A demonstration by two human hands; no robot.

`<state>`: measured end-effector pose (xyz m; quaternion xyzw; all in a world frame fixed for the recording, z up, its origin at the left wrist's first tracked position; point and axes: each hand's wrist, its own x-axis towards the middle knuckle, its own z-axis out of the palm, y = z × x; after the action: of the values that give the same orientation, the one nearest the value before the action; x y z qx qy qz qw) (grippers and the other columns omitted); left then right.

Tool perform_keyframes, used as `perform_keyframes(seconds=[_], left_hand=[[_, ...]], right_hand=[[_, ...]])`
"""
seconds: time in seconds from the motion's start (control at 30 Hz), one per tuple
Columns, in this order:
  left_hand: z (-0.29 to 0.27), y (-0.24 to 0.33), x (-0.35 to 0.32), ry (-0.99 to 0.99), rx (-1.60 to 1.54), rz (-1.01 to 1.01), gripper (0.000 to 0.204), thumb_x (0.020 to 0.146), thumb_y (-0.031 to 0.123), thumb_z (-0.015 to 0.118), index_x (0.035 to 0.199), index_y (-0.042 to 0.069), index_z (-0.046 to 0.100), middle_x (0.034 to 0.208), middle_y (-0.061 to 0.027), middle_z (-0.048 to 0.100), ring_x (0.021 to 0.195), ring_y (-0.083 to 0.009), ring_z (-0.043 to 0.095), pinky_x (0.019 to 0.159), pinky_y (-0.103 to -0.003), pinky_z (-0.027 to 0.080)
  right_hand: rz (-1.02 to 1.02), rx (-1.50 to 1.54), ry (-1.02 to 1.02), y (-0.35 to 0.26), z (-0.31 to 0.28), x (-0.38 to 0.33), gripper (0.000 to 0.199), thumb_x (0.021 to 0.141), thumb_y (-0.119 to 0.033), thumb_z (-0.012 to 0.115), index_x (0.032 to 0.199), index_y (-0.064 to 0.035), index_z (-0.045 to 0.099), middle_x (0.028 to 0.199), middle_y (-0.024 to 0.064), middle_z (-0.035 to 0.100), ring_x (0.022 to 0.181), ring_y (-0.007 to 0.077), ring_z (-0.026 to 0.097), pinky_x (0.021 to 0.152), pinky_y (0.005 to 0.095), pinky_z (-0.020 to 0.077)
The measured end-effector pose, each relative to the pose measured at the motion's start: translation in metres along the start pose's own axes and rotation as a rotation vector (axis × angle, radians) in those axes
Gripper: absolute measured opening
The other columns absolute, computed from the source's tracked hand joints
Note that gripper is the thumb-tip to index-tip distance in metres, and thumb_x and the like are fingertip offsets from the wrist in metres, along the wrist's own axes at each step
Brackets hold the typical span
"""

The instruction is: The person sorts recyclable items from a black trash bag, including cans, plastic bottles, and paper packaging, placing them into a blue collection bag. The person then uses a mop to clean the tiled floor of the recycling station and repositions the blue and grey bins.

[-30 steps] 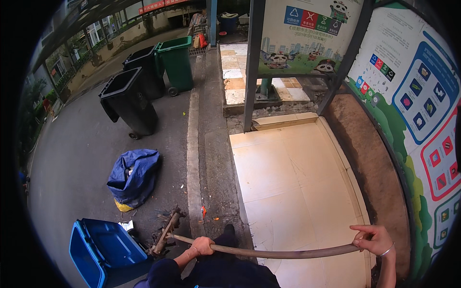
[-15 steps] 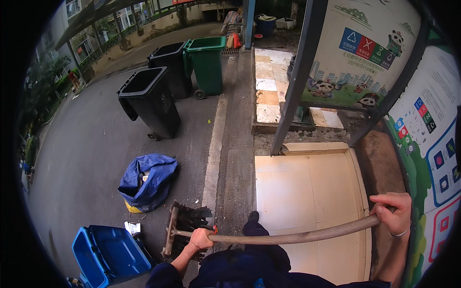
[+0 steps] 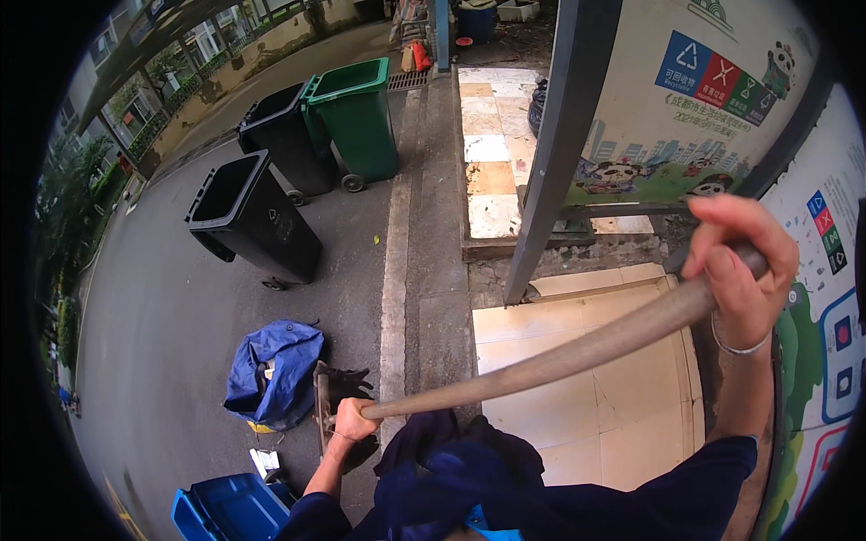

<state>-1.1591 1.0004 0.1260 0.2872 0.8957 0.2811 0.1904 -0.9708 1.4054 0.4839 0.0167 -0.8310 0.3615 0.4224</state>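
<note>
Both hands are closed on the wooden pole of a broom point(image 3: 541, 365); the left hand point(image 3: 354, 419), at 7 o'clock from the middle of the view, is fisted round it near the broom's head; the right hand point(image 3: 744, 261), at 3 o'clock, curls fingers and thumb round its top end; the pole slants down from right to left between them; the broom's ragged black bristles point(image 3: 345, 383) are at 7 o'clock, just beside a blue sack point(image 3: 275, 365) on the road point(image 3: 162, 334) at 8 o'clock; a blue bin point(image 3: 230, 509) is cut off by the lower edge past 7 o'clock; black bins point(image 3: 280, 230) stand towards 10 o'clock, a green bin point(image 3: 356, 122) at 11; a tiled slab point(image 3: 541, 428) lies at 4 o'clock.
</note>
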Motion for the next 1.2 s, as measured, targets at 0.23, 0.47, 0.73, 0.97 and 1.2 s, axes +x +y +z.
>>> perform_keyframes(seconds=[0.23,0.47,0.73,0.97,1.2], left_hand=[[-0.104,-0.034,0.180,0.192,-0.342,-0.008,0.030,0.068,0.005,0.067,0.047,0.006,0.046,0.046,0.0020,0.046,0.045,-0.0056,0.041,0.042,-0.025,0.031],[-0.173,0.033,0.322,0.041,-0.941,0.169,0.037,0.067,0.002,0.069,0.043,0.007,0.041,0.044,0.0017,0.040,0.044,-0.0080,0.037,0.043,-0.026,0.025],[-0.167,0.131,0.504,-0.159,-1.119,0.534,0.043,0.066,0.010,0.073,0.043,0.007,0.038,0.045,0.0023,0.035,0.044,-0.0092,0.030,0.045,-0.029,0.019],[-0.143,0.259,0.631,-0.350,-1.144,0.644,0.041,0.067,0.014,0.074,0.044,0.008,0.041,0.044,0.0032,0.036,0.043,-0.0086,0.029,0.044,-0.028,0.018],[-0.102,0.366,0.714,-0.570,-1.128,0.596,0.039,0.068,0.014,0.076,0.048,0.010,0.043,0.047,0.0038,0.041,0.042,-0.0062,0.034,0.042,-0.025,0.022]], right_hand=[[-0.112,0.031,-0.077,0.062,0.088,0.162,0.053,0.080,-0.004,0.068,0.129,-0.0024,0.046,0.092,0.0062,0.061,0.062,0.0052,0.054,0.054,0.0163,0.0420],[-0.228,-0.844,-0.095,0.227,0.074,0.154,0.063,0.070,0.003,0.068,0.129,-0.0088,0.051,0.117,0.0106,0.057,0.101,0.0254,0.058,0.084,0.0318,0.0485],[0.285,-0.679,0.289,0.329,0.095,0.128,0.101,0.067,-0.025,0.079,0.146,-0.0073,0.019,0.144,0.0164,0.024,0.128,0.0321,0.034,0.100,0.0426,0.0342],[0.305,-0.248,0.715,0.383,0.143,0.141,0.113,0.068,-0.036,0.079,0.145,0.0008,0.006,0.143,0.0219,0.024,0.134,0.0327,0.025,0.107,0.0422,0.0255],[0.434,-0.368,0.897,0.406,0.162,0.132,0.078,0.076,-0.030,0.066,0.132,0.0098,0.028,0.129,0.0190,0.040,0.113,0.0279,0.045,0.098,0.0365,0.0356]])
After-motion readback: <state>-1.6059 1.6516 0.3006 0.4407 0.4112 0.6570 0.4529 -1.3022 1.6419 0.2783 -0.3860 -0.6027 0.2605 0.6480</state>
